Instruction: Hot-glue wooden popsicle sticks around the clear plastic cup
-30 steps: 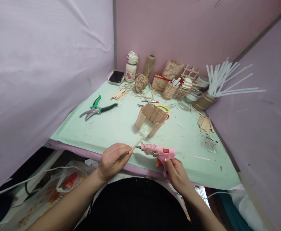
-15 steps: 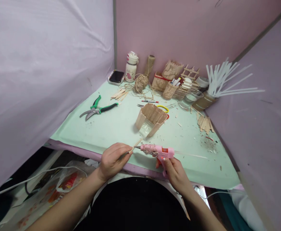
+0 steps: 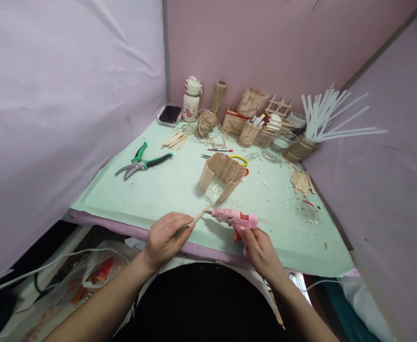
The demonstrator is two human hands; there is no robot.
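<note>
Between the fingertips of my left hand [image 3: 169, 237] is a wooden craft stick [image 3: 200, 215], its far end pointing up and to the right. My right hand [image 3: 261, 249] is wrapped round the handle of a pink hot glue gun [image 3: 234, 217]. The gun's metal nozzle points left and meets the stick near its far end. A clear glue stick [image 3: 279, 224] juts out of the back of the gun. Just beyond stands a container made of craft sticks [image 3: 224, 173], with an open gap on the side toward me and a clear base.
Green-handled pruning shears [image 3: 142, 164] lie at the left. Behind are loose craft sticks [image 3: 175, 140], a twine ball [image 3: 206, 122], a bottle [image 3: 191, 99] and a phone [image 3: 170, 114]. Scissors [image 3: 238, 159] lie behind the container. White glue sticks [image 3: 322, 118] fill a holder at right.
The glue gun's nozzle has moved along the craft stick toward its far end. My left hand keeps its hold on the stick. The whole view has shifted slightly.
</note>
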